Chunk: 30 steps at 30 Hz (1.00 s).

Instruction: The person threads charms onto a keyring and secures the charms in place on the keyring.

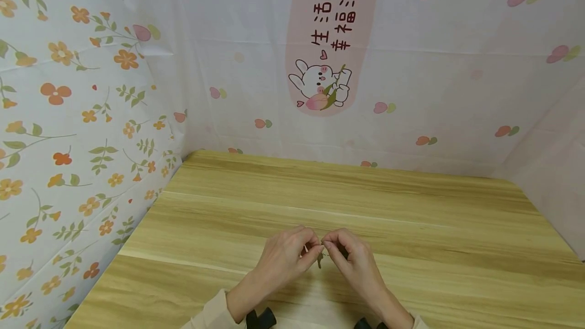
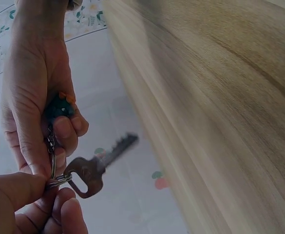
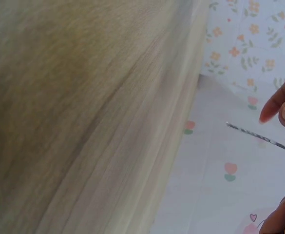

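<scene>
My left hand [image 1: 289, 252] and right hand [image 1: 355, 257] meet fingertip to fingertip above the wooden table. Between them hangs a metal key [image 2: 87, 174], its toothed blade pointing away from the fingers; in the right wrist view the key [image 3: 259, 137] shows edge-on as a thin strip. The left thumb and fingers pinch the small metal ring [image 2: 59, 181] through the key's head. A short chain [image 2: 50, 141] runs from a split ring [image 2: 53, 165] up to a teal and orange charm [image 2: 59, 107], which the curled right fingers hold. Those fingertips partly hide the split ring.
The wood-grain table [image 1: 320, 192] spreads out around the hands. A white printed cloth [image 1: 393, 65] hangs behind it, and a flowered cloth [image 1: 82, 156] runs along the left side. Black wrist gear [image 1: 265, 318] shows at the bottom edge.
</scene>
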### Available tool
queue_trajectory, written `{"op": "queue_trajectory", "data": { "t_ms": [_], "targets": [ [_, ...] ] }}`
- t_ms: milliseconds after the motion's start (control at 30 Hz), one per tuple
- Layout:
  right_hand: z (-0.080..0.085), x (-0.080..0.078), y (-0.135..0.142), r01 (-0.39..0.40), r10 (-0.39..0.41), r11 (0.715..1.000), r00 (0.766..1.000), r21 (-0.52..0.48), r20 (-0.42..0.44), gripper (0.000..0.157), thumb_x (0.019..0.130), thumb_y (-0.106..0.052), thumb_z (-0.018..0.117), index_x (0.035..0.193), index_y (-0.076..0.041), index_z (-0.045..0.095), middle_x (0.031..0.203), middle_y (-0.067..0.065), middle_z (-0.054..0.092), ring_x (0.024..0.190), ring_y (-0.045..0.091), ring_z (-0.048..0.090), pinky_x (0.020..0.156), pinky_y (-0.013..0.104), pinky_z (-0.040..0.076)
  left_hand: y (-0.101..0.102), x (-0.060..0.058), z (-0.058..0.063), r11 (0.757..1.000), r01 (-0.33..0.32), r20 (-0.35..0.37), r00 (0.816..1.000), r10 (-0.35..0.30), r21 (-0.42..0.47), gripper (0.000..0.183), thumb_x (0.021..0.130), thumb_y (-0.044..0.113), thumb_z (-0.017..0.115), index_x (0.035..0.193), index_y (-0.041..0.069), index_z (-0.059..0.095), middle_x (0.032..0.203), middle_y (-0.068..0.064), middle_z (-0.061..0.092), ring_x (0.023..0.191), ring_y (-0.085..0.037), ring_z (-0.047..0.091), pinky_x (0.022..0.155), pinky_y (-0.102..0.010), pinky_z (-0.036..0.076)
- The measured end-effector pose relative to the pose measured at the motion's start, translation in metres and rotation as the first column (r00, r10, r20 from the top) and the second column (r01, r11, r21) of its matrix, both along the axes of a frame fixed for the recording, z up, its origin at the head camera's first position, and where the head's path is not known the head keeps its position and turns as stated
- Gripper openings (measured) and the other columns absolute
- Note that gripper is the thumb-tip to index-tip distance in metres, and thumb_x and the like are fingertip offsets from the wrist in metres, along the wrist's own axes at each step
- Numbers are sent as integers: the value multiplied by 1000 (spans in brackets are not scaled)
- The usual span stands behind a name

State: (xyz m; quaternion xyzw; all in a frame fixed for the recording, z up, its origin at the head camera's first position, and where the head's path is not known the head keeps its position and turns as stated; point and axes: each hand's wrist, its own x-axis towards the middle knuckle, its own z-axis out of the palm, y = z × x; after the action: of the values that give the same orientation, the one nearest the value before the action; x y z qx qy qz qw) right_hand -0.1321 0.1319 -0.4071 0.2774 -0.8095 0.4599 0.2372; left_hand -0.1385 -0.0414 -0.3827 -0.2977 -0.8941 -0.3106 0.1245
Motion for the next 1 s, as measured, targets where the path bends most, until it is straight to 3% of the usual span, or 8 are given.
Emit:
{"op": "queue_trajectory", "data": {
  "t_ms": [633,833,1000],
  "targets": [
    [1,2,2,56,-55,998,997,-20,49,21,82,7,65,85,-14,64,67,-9,54,57,-1,41,46,18,38,2,0,0,999,38,-39,999,-37,35,11,86,19,68,78,18,61,73,8,59,61,2,50,51,-7,34],
    [0,2,3,37,-37,999,999,-10,22,23,80,10,65,86,-12,64,70,-5,57,58,-1,42,46,18,38,2,0,0,999,36,-37,999,-35,34,12,86,20,69,77,17,62,73,7,60,61,-1,55,50,-7,35],
    [-1,2,3,28,-28,1000,1000,-5,3,25,79,11,65,86,-12,63,72,-2,59,60,-2,43,47,18,39,2,0,-1,999,30,-50,998,-28,25,13,85,20,69,75,18,62,70,8,59,59,2,49,49,-7,32]
  ]
}}
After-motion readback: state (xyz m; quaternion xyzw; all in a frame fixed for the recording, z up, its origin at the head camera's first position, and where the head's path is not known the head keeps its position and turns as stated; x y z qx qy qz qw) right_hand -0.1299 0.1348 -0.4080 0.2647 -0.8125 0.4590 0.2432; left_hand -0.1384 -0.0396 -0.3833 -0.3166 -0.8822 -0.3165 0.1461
